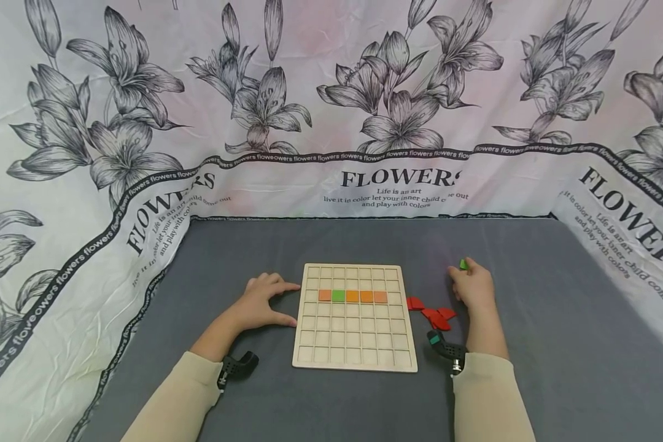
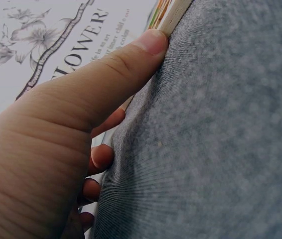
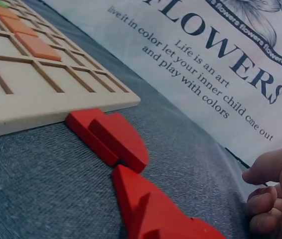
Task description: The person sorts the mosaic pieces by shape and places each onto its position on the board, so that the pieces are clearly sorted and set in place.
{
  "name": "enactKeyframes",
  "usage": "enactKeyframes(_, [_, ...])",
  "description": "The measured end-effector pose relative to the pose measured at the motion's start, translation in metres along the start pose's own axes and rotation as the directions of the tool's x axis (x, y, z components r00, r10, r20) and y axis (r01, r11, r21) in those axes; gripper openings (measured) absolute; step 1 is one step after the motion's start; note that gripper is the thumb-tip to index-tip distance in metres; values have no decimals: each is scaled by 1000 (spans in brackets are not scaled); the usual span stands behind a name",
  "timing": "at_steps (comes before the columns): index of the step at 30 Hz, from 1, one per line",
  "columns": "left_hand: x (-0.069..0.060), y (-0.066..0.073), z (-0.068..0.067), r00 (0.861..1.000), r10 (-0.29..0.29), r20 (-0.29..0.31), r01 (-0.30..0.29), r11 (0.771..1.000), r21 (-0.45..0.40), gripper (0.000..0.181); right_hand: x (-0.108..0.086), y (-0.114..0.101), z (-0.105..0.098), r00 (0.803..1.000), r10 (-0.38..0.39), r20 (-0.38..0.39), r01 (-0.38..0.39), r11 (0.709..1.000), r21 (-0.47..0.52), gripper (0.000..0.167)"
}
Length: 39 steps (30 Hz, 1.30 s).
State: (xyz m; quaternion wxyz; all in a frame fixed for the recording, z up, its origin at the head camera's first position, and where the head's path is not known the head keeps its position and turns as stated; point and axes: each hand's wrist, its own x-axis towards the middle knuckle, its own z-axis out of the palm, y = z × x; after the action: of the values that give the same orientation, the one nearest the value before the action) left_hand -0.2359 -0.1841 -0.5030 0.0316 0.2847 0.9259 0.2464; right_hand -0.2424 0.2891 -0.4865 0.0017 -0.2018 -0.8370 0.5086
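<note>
A wooden grid board (image 1: 344, 356) lies flat on the grey cloth. One row holds several square tiles, orange at both ends, with a green tile (image 1: 338, 296) second from the left. My left hand (image 1: 262, 302) is at the board's left edge, thumb and index finger spread and touching it; in the left wrist view the thumb (image 2: 131, 57) meets the board's side. Right of the board, my right hand (image 1: 473, 285) has curled fingers and appears to pinch a small green piece (image 1: 463, 264), mostly hidden. The right wrist view shows curled fingers (image 3: 263, 209) but no green piece.
Several red pieces (image 1: 438, 318), some overlapping, lie between the board and my right hand. One red piece (image 3: 88, 132) touches or nearly touches the board's edge. A flower-printed curtain (image 1: 398, 184) stands behind the grey surface (image 1: 331, 239) and along its sides.
</note>
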Motion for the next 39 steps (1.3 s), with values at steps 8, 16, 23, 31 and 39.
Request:
enactKeyframes(8, [-1, 0, 1, 1000, -10, 1, 10, 1000, -1, 83, 1, 0, 3, 995, 66, -70, -64, 997, 36, 68])
enactKeyframes(16, [0, -1, 2, 1000, -2, 0, 2, 1000, 4, 84, -6, -4, 11, 973, 93, -212, -110, 991, -73, 59])
enactKeyframes(23, [0, 1, 1, 1000, 14, -12, -14, 1000, -8, 82, -11, -6, 13, 947, 119, -299, -153, 984, -91, 53])
enactKeyframes(31, [1, -1, 2, 1000, 17, -15, -17, 1000, 1, 81, -9, -3, 16, 930, 87, -358, -122, 990, -77, 47])
enactKeyframes(39, [0, 0, 1, 1000, 6, -9, -6, 1000, -6, 82, -4, -9, 7, 977, -74, -201, 41, 985, -166, 45])
